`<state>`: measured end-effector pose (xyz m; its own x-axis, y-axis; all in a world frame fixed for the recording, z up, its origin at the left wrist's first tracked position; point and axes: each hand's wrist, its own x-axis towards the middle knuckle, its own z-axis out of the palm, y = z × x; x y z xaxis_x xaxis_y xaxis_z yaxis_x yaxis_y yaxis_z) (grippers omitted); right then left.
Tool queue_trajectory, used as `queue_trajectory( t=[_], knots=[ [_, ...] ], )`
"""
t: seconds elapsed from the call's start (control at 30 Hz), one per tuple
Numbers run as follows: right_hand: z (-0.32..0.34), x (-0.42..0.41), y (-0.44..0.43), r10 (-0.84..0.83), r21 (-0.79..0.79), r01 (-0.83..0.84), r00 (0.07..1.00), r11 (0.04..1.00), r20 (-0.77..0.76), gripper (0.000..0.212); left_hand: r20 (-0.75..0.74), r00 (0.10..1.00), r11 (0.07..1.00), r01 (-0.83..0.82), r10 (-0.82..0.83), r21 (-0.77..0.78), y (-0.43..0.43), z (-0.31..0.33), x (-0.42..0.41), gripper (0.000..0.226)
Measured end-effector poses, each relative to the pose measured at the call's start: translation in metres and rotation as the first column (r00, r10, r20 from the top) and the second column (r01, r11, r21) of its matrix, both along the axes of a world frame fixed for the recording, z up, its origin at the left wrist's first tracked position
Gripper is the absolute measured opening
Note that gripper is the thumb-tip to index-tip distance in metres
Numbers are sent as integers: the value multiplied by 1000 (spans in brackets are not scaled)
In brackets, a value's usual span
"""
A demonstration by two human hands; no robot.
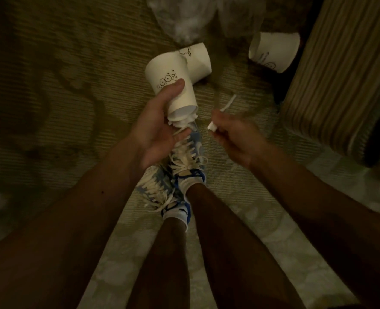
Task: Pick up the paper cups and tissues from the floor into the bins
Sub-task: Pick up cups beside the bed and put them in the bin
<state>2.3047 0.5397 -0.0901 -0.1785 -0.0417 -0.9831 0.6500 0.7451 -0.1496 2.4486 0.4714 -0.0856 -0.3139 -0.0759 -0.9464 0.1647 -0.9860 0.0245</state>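
Lying tilted in the left hand (155, 128), the white paper cup with black doodled eyes (162, 70) is pointing its wide end away from the person, and the thumb is clamping its wall. The right hand (236, 137) is pinching a thin white twisted tissue strip (228, 104). A second white paper cup (199, 61) is lying on the patterned carpet floor (73, 85) just beyond the held one. A third white cup (273, 50) is resting farther right, nearer the right hand, beside striped furniture (340, 74). A clear plastic bag (178, 21), probably a bin liner, is waiting ahead.
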Motion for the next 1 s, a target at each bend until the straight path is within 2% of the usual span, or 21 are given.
queue_trajectory(
  t=[0.07, 0.17, 0.23, 0.3, 0.4, 0.47, 0.57, 0.67, 0.7, 0.73, 0.77, 0.8, 0.83, 0.87, 0.9, 0.93, 1.0],
  knots=[
    [14, 8, 0, 71, -35, -71, 997, 997, 9, 11, -4, 1000, 1000, -30, 30, -3, -3, 5, 0, 43],
    [30, 19, -8, 215, -112, -209, 976, 971, 44, 13, -27, 997, 998, -70, 70, -7, -7, 12, 4, 58],
    [36, 24, -14, 346, -174, -327, 933, 929, 94, 13, -53, 996, 997, -77, 76, -23, -8, 17, 9, 61],
    [38, 29, -19, 468, -227, -435, 875, 871, 121, 13, -79, 995, 996, -61, 56, -63, -9, 21, 14, 54],
    [35, 35, -37, 599, -287, -550, 791, 785, 125, 16, -24, 999, 992, -33, 31, -125, -13, 23, 21, 50],
    [29, 34, -55, 649, -321, -588, 749, 742, 129, 18, 47, 994, 986, -87, 95, -144, -21, 20, 26, 51],
    [21, 35, -82, 798, -337, -749, 602, 570, 10, 5, 93, 973, 966, -195, 213, -168, -33, 15, 32, 51],
    [5, 42, -97, 847, -274, -862, 486, 426, -215, 7, 145, 957, 957, -224, 253, -185, -43, 6, 39, 46],
    [-3, 41, -100, 831, -207, -903, 429, 378, -353, 3, 194, 948, 956, -214, 253, -199, -46, 1, 42, 39],
    [-11, 38, -103, 803, -87, -955, 287, 284, -523, 5, 241, 936, 954, -205, 256, -217, -48, -5, 46, 34],
    [-20, 31, -105, 756, 74, -986, 67, 150, -651, 20, 267, 929, 953, -197, 257, -232, -48, -10, 49, 30],
    [-31, 24, -104, 719, 216, -976, -154, -5, -678, 39, 271, 931, 954, -180, 244, -240, -46, -15, 51, 28],
    [-41, 17, -103, 711, 305, -938, -325, -162, -623, 57, 259, 940, 958, -159, 221, -238, -42, -18, 52, 27],
    [-50, 13, -101, 713, 336, -895, -439, -293, -547, 71, 242, 950, 964, -141, 196, -228, -37, -22, 53, 26],
    [-57, 10, -98, 701, 335, -857, -513, -391, -496, 79, 228, 958, 969, -127, 176, -214, -30, -24, 53, 25],
    [-64, 9, -96, 675, 340, -826, -563, -449, -477, 81, 222, 961, 973, -121, 165, -198, -24, -27, 54, 25],
    [-73, 8, -95, 618, 373, -796, -605, -476, -502, 73, 238, 957, 978, -133, 168, -158, -14, -30, 56, 33]
  ],
)
